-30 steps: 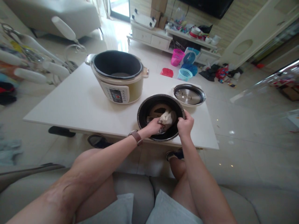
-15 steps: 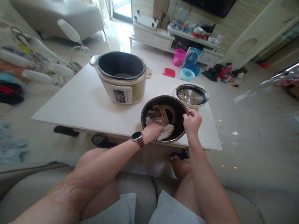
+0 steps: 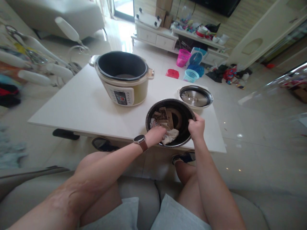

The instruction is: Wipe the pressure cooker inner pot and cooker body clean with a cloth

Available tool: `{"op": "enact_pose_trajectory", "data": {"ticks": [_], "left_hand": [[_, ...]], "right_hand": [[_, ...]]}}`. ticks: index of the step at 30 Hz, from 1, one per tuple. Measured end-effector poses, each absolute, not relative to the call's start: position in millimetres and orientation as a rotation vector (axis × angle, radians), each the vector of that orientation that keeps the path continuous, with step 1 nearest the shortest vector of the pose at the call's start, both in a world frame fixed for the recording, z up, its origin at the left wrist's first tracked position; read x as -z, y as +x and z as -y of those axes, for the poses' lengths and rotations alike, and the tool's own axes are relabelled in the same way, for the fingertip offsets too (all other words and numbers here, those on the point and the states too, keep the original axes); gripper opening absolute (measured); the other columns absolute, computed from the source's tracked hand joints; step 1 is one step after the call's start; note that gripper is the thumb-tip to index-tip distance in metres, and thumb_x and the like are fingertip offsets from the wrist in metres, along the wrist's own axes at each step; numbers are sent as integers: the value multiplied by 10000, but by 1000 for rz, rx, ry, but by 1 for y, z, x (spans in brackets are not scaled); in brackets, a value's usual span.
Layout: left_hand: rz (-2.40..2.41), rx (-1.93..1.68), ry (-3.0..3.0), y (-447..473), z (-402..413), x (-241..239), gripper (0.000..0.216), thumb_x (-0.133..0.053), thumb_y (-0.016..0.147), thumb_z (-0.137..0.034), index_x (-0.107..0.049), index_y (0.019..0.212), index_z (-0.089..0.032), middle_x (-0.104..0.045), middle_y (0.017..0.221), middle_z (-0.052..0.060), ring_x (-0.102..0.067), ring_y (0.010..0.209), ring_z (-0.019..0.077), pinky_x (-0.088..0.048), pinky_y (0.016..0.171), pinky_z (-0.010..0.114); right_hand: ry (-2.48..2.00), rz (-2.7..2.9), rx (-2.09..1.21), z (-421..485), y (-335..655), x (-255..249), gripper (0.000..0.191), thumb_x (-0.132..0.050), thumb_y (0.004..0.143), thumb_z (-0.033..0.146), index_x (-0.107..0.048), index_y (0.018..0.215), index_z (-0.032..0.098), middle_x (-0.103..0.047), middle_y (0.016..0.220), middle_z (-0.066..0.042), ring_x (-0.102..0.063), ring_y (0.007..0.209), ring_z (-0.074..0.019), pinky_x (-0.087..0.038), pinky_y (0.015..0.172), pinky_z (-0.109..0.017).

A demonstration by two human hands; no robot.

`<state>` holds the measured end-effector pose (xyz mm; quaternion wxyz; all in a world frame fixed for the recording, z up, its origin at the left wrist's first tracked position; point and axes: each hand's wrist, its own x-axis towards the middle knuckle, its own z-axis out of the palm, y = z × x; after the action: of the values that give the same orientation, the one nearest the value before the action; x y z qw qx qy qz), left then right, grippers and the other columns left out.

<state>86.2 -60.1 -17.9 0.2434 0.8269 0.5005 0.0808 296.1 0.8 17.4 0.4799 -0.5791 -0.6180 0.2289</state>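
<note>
A dark round inner pot (image 3: 184, 134) tilts toward me at the front edge of the white table (image 3: 72, 110). My right hand (image 3: 196, 127) is closed on the pot's right rim. Inside the pot, my left hand (image 3: 155, 134), with a watch (image 3: 139, 139) on its wrist, is closed on a crumpled patterned cloth (image 3: 170, 136); part of the fingers is hidden by the hand itself. Behind and left stands the cooker body (image 3: 140, 91), its top open and a control panel on its front. The cooker lid (image 3: 198, 97) lies with its metal inside up, just beyond the pot.
Past the table, a pink basket (image 3: 183, 58), a light blue basket (image 3: 191, 75) and a red basin (image 3: 172, 73) sit on the tiled floor. White-handled metalwork (image 3: 67, 29) stands at the left. A cluttered low cabinet (image 3: 153, 39) lines the far wall.
The inner pot has turned slightly in my right hand, whose fingers now show less over the rim. My left hand stays on the cloth, nearly in place. The whole view has shifted a little.
</note>
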Motion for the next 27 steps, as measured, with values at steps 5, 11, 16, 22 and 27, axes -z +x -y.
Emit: {"op": "enact_pose_trajectory", "data": {"ticks": [5,11,16,22,27], "left_hand": [[-1211,-507,1929,95,56,24,497,-534,821,21,-852,1129,-205,-834,1175,118,-763,1157,274,-556,1051,378],[-1205,-746,1556,109,51,26,409,-545,849,-31,-832,1124,-129,-840,1161,93,-764,1093,266,-568,1014,365],[-1249,-858,1628,107,47,28,496,-487,817,0,-828,1149,-142,-822,1230,91,-741,1160,265,-544,1072,365],[-1181,-637,1947,91,44,29,538,-480,739,50,-847,1069,-164,-836,1133,95,-746,1086,241,-552,1016,315],[-1293,-331,2135,74,44,27,440,-532,854,26,-850,1083,-172,-827,1100,141,-759,1069,248,-538,1074,367]], "right_hand": [[-1391,1456,-524,12,293,-17,435,-563,719,227,-854,1038,174,-839,1028,-77,-749,988,-286,-576,1011,-447],[-1396,1335,-522,16,289,-2,378,-563,718,245,-824,985,190,-822,999,-59,-733,998,-287,-566,1037,-465],[-1412,1191,-479,13,257,17,404,-512,742,254,-791,1025,182,-784,978,-79,-701,1051,-285,-555,1054,-464],[-1389,1171,-451,15,233,24,379,-482,747,248,-716,1039,190,-730,1013,-85,-662,1058,-264,-517,1093,-472],[-1457,1207,-490,2,258,11,301,-551,705,257,-630,992,214,-712,970,-56,-666,915,-228,-563,970,-424]]}}
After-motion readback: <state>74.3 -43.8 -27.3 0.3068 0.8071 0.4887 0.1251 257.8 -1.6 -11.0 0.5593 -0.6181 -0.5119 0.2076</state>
